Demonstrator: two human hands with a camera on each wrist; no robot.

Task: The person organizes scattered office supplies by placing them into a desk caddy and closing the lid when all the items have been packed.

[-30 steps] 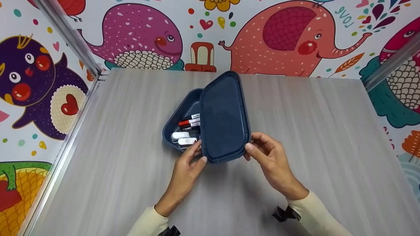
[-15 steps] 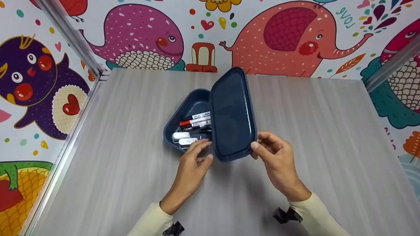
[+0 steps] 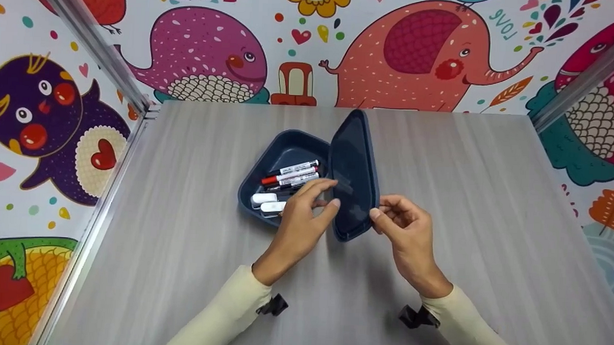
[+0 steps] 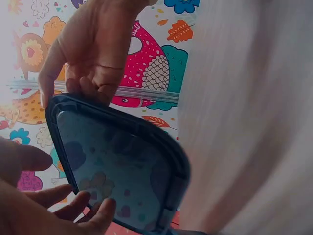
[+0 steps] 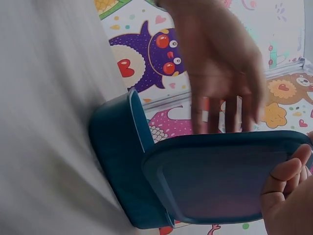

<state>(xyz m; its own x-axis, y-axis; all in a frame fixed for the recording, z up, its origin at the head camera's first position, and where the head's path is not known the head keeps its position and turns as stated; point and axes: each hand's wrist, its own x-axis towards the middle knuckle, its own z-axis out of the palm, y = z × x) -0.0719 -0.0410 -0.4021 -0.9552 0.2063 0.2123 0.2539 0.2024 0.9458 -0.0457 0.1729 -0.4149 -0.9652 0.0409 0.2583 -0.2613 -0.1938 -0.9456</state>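
My right hand (image 3: 407, 237) pinches the right edge of a dark blue lid (image 3: 355, 179), which stands tilted up along the right side of a dark blue box (image 3: 266, 158). Inside the box lie several markers (image 3: 290, 175), one with a red cap, beside two small white-topped items (image 3: 272, 207). My left hand (image 3: 302, 226) hovers over the box's front right part and holds nothing, its fingers loosely bent toward the lid's inner face. It hides part of the box and contents. In the right wrist view, the lid (image 5: 210, 176) meets the box's rim at one side.
The box rests on a grey wood-grain table (image 3: 182, 239). Walls printed with cartoon animals (image 3: 403, 53) enclose the back and both sides, with metal rails (image 3: 93, 216) along the table's left edge. A black wrist mount (image 3: 418, 317) sits on each sleeve.
The lid has swung further right and more upright, uncovering more of the box and markers. My left hand has left the lid's corner and moved up and right over the box.
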